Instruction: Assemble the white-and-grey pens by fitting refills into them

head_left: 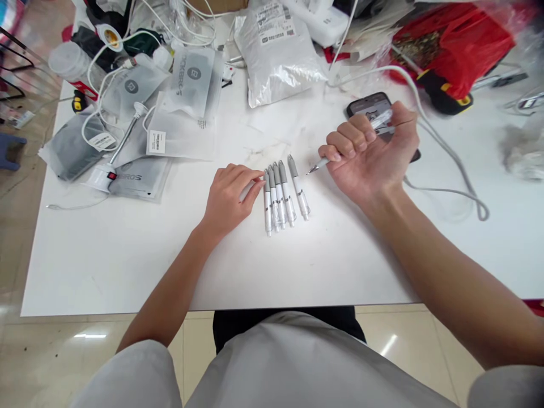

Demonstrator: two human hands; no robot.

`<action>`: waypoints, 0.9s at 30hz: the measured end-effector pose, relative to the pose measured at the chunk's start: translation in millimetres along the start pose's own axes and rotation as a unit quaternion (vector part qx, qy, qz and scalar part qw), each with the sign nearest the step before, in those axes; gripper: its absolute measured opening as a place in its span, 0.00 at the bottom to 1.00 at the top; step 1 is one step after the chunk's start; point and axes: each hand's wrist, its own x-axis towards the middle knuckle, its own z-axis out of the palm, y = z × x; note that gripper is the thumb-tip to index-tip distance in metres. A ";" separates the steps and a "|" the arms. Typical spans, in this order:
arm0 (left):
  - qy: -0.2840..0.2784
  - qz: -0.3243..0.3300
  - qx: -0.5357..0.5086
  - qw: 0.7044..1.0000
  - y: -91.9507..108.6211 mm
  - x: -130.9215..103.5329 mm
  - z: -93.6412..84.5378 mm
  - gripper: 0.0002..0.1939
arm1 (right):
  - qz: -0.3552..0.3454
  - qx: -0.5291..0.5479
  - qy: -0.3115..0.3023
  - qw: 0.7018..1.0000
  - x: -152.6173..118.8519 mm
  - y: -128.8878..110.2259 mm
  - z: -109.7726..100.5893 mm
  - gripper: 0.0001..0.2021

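Several pens (278, 198) with grey grips and white and clear barrels lie side by side on the white table (238, 266), grey ends away from me. One pen (299, 190) lies slightly apart to their right. My left hand (232, 195) rests at the row's left side, thumb and index finger pinched together against the leftmost pen (267, 207). Above the table to the right, my right hand (365, 147) is turned palm up, fingers wrapped around another pen (322, 164). Its metal point sticks out lower left, and my thumb is at its clear end.
Behind my right hand lies a phone (368, 103). A white plastic parcel (280, 62) sits at the back. Left are packaged pouches (189, 82), a lamp on a bendable neck (127, 133) and cables. A red bag (463, 39) and grey cable (442, 136) lie right.
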 end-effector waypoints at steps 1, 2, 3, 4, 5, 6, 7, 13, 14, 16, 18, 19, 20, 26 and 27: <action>-0.003 -0.001 0.002 1.000 0.2 -0.1 0.0 0.09 | -0.006 0.010 -0.011 1.000 0.1 1.3 -1.1 0.27; -0.004 -0.001 0.002 1.000 0.3 -0.2 0.0 0.09 | -0.013 0.019 -0.022 0.999 0.2 2.8 -2.4 0.27; -0.004 0.001 0.001 1.000 0.4 -0.2 0.1 0.09 | -0.019 0.026 -0.032 0.999 0.2 4.4 -3.7 0.26; -0.001 0.005 -0.001 1.000 0.3 -0.3 0.3 0.08 | -0.024 0.034 -0.040 0.998 0.1 5.8 -4.8 0.25; 0.002 0.010 -0.004 1.000 0.1 -0.4 0.4 0.08 | -0.029 0.042 -0.045 0.998 0.0 6.9 -5.5 0.24; 0.005 0.015 -0.008 1.000 -0.2 -0.5 0.5 0.07 | -0.034 0.048 -0.050 0.997 -0.1 7.6 -5.6 0.23; 0.007 0.019 -0.012 1.000 -0.4 -0.6 0.6 0.07 | -0.040 0.051 -0.057 0.996 -0.4 7.6 -5.0 0.23; 0.003 0.012 -0.021 1.000 1.9 -0.3 -0.6 0.16 | -0.036 -0.003 -0.072 0.997 -2.9 -2.5 12.1 0.31; 0.004 0.011 -0.021 1.000 3.0 -0.3 -0.9 0.18 | -0.033 -0.006 -0.065 0.997 -3.6 -4.3 15.9 0.32; 0.009 0.015 -0.020 1.000 5.5 -0.1 -1.5 0.22 | -0.027 -0.004 -0.053 0.998 -5.2 -6.6 23.8 0.32; 0.018 0.028 -0.023 0.999 8.4 0.3 -1.9 0.24 | -0.019 0.000 -0.042 0.999 -7.4 -7.0 32.5 0.32; 0.024 0.036 -0.028 0.999 9.8 0.5 -2.0 0.23 | -0.016 0.000 -0.036 0.999 -8.8 -6.6 37.1 0.32; 0.031 0.046 -0.033 0.998 11.3 0.8 -2.1 0.23 | -0.014 0.000 -0.034 0.999 -10.2 -5.9 42.0 0.32; 0.072 0.065 -0.071 0.993 15.5 3.0 -2.5 0.08 | 0.040 0.088 -0.016 0.995 -18.5 1.5 66.1 0.32; 0.076 0.064 -0.076 0.992 15.2 3.1 -2.6 0.07 | 0.049 0.106 -0.014 0.993 -19.3 2.8 67.9 0.32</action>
